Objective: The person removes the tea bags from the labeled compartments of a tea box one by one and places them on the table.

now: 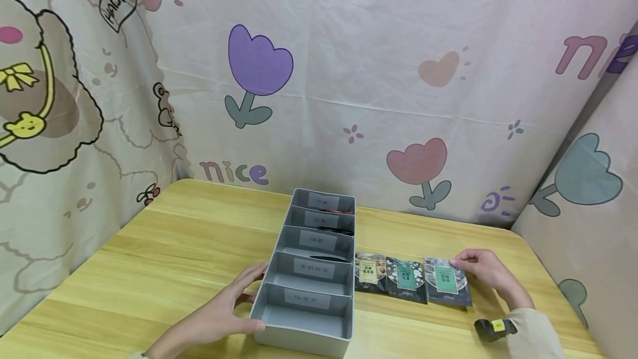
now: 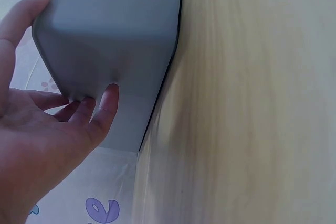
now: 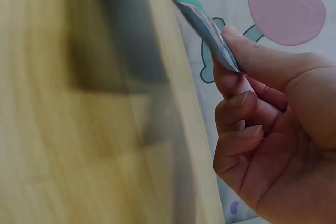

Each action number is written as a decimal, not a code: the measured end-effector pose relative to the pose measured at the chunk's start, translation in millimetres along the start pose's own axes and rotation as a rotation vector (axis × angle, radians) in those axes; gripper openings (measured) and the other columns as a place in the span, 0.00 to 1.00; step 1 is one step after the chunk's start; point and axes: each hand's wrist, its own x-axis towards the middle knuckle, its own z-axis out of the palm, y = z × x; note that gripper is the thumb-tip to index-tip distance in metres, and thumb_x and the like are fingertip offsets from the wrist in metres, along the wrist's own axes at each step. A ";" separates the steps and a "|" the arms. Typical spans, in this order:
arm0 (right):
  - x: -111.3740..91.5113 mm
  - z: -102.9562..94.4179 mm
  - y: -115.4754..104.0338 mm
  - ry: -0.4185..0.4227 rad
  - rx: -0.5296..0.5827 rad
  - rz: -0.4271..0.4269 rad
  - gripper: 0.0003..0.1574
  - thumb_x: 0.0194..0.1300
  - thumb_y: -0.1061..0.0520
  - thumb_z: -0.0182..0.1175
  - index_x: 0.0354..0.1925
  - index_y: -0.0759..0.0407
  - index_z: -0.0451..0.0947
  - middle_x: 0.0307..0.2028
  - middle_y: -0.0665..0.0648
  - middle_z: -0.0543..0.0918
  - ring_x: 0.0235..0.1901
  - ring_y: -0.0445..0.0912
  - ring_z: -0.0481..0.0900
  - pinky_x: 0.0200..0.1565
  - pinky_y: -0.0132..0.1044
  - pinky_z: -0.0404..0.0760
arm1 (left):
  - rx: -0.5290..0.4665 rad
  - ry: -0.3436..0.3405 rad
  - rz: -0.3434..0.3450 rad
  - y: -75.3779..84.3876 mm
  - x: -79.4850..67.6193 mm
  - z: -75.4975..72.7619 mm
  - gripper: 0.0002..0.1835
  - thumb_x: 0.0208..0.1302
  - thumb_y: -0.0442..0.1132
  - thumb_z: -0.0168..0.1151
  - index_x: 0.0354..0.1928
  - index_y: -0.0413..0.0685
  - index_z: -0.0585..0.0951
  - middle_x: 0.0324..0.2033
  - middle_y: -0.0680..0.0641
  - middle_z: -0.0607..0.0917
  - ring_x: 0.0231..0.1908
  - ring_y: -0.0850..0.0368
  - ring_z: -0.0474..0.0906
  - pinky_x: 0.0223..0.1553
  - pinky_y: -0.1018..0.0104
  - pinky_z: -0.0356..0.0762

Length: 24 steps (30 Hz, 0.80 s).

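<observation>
A long grey divided storage box point(image 1: 304, 338) stands on the table, with labelled compartments in a row. My left hand point(image 1: 224, 306) holds its near left corner, thumb at the front rim and bent fingers against the side; the left wrist view shows the fingertips on the grey wall point(image 2: 136, 93). To the right of the box lie a tea sachet with a yellow label point(image 1: 370, 273), another with a green label point(image 1: 406, 280) and a third with a green label point(image 1: 447, 281). My right hand point(image 1: 485, 273) pinches this third sachet point(image 3: 212, 40) by its upper right corner, between thumb and forefinger.
Thin edges of red, black and dark items show in the three far compartments; the two nearest show bare bottoms. A black wrist camera point(image 1: 493, 329) sits at the right sleeve. Printed curtains point(image 1: 324, 98) surround the wooden table point(image 1: 199, 226).
</observation>
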 end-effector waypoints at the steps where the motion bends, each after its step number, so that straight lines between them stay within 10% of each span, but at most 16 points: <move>1: -0.2 0.2 0.5 0.000 -0.002 0.005 0.12 0.64 0.58 0.63 0.34 0.68 0.81 0.26 0.52 0.80 0.26 0.42 0.69 0.28 0.32 0.68 | -0.003 -0.001 0.001 -0.1 0.2 0.0 0.46 0.59 0.32 0.67 0.74 0.37 0.50 0.69 0.31 0.52 0.53 0.49 0.73 0.54 0.68 0.71; 24: 2.8 4.1 3.1 -0.005 0.023 0.028 0.12 0.63 0.58 0.64 0.37 0.70 0.80 0.28 0.54 0.81 0.28 0.45 0.71 0.28 0.33 0.70 | 0.014 0.011 -0.005 1.9 -0.3 0.4 0.46 0.59 0.33 0.67 0.74 0.36 0.51 0.69 0.31 0.52 0.52 0.51 0.73 0.53 0.68 0.71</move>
